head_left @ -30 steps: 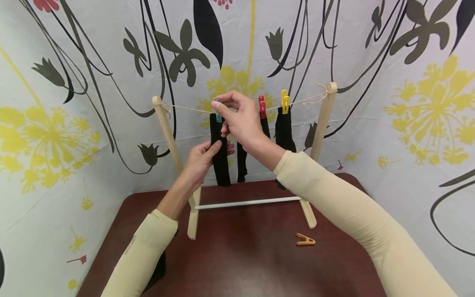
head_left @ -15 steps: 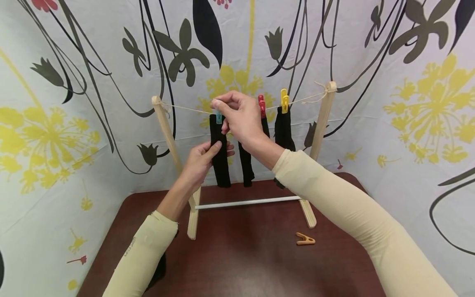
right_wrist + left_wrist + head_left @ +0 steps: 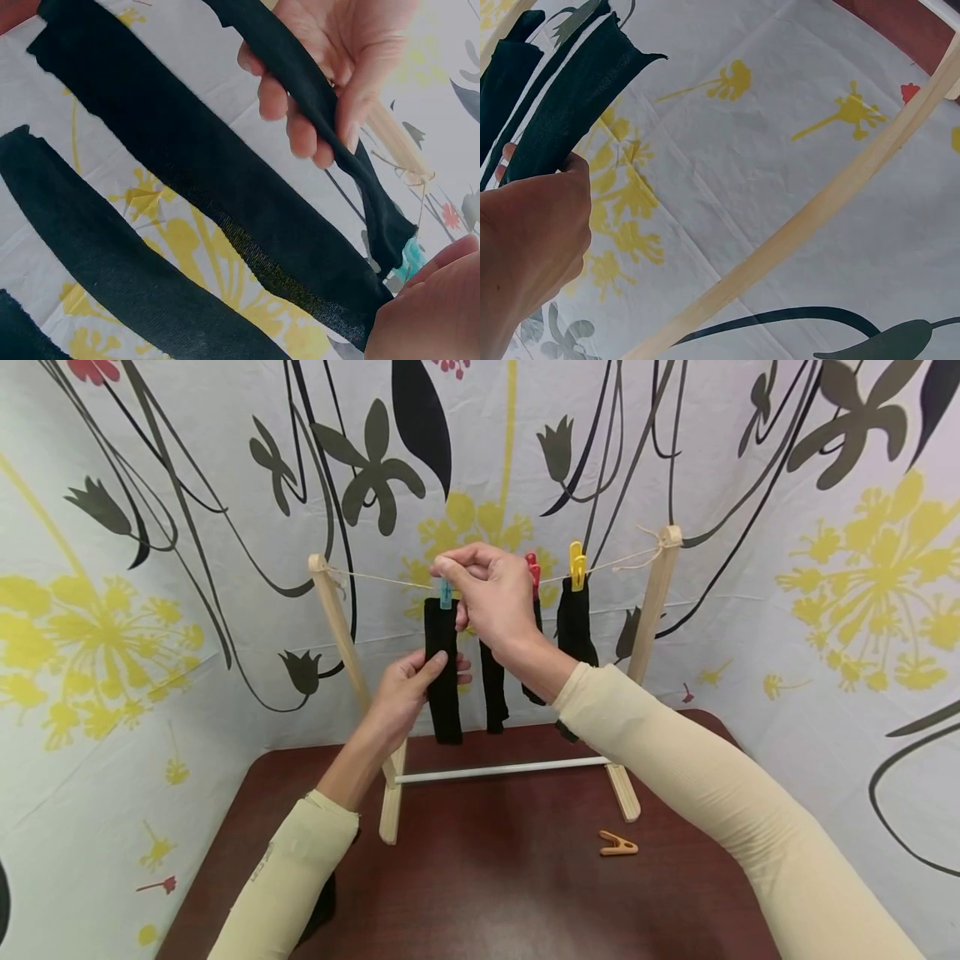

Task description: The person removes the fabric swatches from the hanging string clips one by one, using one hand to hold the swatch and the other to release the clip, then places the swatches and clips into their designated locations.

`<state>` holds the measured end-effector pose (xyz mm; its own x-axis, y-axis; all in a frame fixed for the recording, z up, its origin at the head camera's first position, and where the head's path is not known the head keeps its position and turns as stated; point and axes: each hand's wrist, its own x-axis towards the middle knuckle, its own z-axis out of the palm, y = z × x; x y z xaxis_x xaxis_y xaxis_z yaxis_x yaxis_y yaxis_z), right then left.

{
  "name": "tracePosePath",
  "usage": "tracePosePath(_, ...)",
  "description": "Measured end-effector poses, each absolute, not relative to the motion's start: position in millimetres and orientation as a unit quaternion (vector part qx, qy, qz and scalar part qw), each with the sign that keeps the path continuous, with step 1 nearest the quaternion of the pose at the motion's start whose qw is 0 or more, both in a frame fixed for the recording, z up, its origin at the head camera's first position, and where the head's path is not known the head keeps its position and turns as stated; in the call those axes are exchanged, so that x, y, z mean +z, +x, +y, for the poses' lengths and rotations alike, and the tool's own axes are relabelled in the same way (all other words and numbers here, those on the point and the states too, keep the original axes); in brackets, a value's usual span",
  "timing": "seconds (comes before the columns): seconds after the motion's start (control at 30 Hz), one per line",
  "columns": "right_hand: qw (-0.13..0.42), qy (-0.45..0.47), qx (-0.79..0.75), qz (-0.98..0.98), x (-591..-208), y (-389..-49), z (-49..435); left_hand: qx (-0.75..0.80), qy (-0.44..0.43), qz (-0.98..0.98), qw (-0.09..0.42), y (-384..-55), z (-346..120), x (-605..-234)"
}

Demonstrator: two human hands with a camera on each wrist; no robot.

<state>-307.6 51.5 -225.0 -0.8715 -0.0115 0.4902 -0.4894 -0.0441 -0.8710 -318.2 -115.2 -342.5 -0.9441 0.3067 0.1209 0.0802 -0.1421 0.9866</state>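
Note:
In the head view, my left hand grips a long black sock by its middle, thumb in front and fingers behind. My right hand pinches a light-blue clothespin at the string line, over the sock's top edge. The right wrist view shows the blue clothespin at the sock's end, with the sock running through my left hand. Whether the clothespin bites both string and cloth, I cannot tell. The left wrist view shows my left hand curled round the sock.
A wooden rack with a left post, a right post and a white crossbar carries the string. Other black socks hang from red and yellow clothespins. An orange clothespin lies on the brown table.
The sock in my left hand has sunk slightly, its top edge now lower beneath the string. My right hand has shifted slightly right with the blue clothespin. The socks behind have swayed.

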Motion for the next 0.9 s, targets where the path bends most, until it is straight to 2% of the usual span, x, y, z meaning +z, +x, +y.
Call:
tracePosePath(0.33, 0.186, 0.202, 0.706, -0.652, -225.3, -304.1, 52.0, 0.725, 0.144, 0.668, 0.087, -315.1, -124.4, -352.8)
tracePosePath(0.73, 0.224, 0.216, 0.727, -0.612, -222.8, -307.4, 51.5, 0.709, 0.131, 0.684, 0.11, -306.3, -133.4, -372.5)
tracePosePath(0.9, 0.25, 0.224, 0.722, -0.604, -221.3, -307.4, 51.8, 0.71, 0.13, 0.684, 0.104, -302.1, -138.6, -383.2)
